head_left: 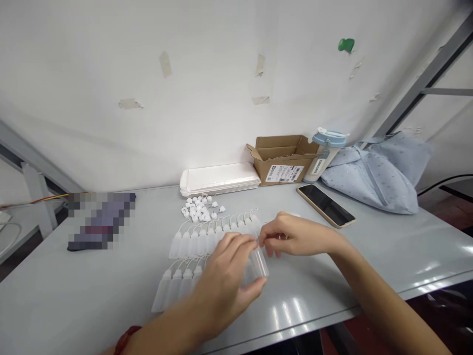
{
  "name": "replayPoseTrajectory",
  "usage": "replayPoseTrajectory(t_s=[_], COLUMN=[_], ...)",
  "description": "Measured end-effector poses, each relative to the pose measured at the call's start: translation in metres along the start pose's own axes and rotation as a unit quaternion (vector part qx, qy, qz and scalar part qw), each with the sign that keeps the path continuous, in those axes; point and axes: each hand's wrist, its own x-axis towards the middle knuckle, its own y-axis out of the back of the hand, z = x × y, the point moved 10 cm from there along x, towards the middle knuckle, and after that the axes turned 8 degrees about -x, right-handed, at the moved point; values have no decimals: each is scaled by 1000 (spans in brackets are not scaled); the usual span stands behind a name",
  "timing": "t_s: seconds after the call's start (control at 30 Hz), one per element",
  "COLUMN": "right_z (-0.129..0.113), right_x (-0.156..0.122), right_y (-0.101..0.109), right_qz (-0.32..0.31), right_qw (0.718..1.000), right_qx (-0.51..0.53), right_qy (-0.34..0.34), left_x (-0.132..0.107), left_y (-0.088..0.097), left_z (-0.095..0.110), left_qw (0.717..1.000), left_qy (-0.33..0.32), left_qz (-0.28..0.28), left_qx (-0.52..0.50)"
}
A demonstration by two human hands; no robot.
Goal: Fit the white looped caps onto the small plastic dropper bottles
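Note:
My left hand (231,276) is wrapped round a clear plastic bottle (259,262), thumb below and fingers above. Close by, the curled fingers of my right hand (284,235) meet at the bottle's upper end. A small white bit shows among those fingers, but I cannot make out what they pinch. Beside and behind my left hand lie two rows of translucent white bottles (195,243), each with a thin, curved white strand at its top. My left hand covers part of the nearer row. Past them sits a loose heap of small white caps (199,209).
Against the wall lie a stack of flat white cartons (221,178) and an open cardboard box (283,162). A blue-lidded tumbler (320,155), a phone (325,204) and a pale blue cloth bag (373,177) stand right. A blurred-out dark item (103,222) lies left on the grey table (121,291).

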Motion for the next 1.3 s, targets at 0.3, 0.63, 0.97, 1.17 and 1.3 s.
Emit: replayPoseTrajectory(t_s=[0.3, 0.63, 0.97, 1.17, 1.3], right_z=[18, 22, 29, 70, 95], right_x=[-1, 3, 2, -11, -25], right_y=[-35, -45, -30, 37, 58], right_qz=[-155, -164, -133, 82, 132], right_qw=[987, 985, 989, 968, 938], right_qx=[10, 14, 12, -141, -194], right_qy=[-39, -53, -58, -192, -256], left_x=[-6, -7, -11, 10, 35], left_y=[-42, -42, -39, 22, 76], left_z=[-1, -8, -6, -31, -81], left_qw=[991, 988, 986, 980, 913], left_qy=[15, 36, 55, 26, 28], left_qz=[-114, -118, -123, -27, 25], left_qx=[63, 95, 95, 195, 405])
